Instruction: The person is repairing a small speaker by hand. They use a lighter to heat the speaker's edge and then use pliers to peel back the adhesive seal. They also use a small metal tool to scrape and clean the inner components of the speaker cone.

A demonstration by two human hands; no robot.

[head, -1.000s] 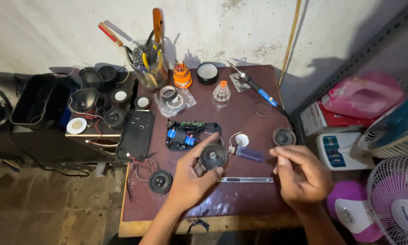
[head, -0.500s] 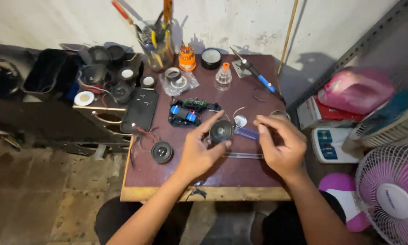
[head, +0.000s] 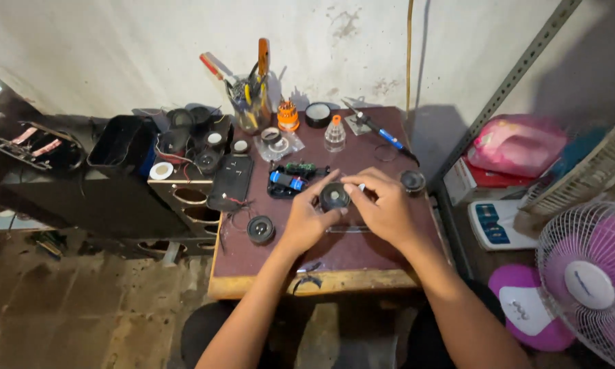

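My left hand (head: 305, 220) grips a small round black speaker (head: 335, 197) over the middle of a dark red table (head: 335, 256). My right hand (head: 383, 205) meets it from the right, fingertips pinched on the speaker's top edge. A second loose speaker (head: 260, 229) lies left of my left hand. A third one (head: 413, 180) sits right of my right hand. Just behind the hands lies a black tray with a blue cell and a green circuit board (head: 288, 180).
At the table's back stand a jar of tools (head: 249, 102), an orange bit holder (head: 288, 116), a black round tin (head: 318, 115) and a soldering iron (head: 379, 133). Black speaker boxes (head: 184, 171) stand left. Fans (head: 591, 273) and a pink bag (head: 519, 143) crowd the right.
My right hand has moved left onto the speaker held by my left hand. The camera has shifted, so the table sits further right in view.
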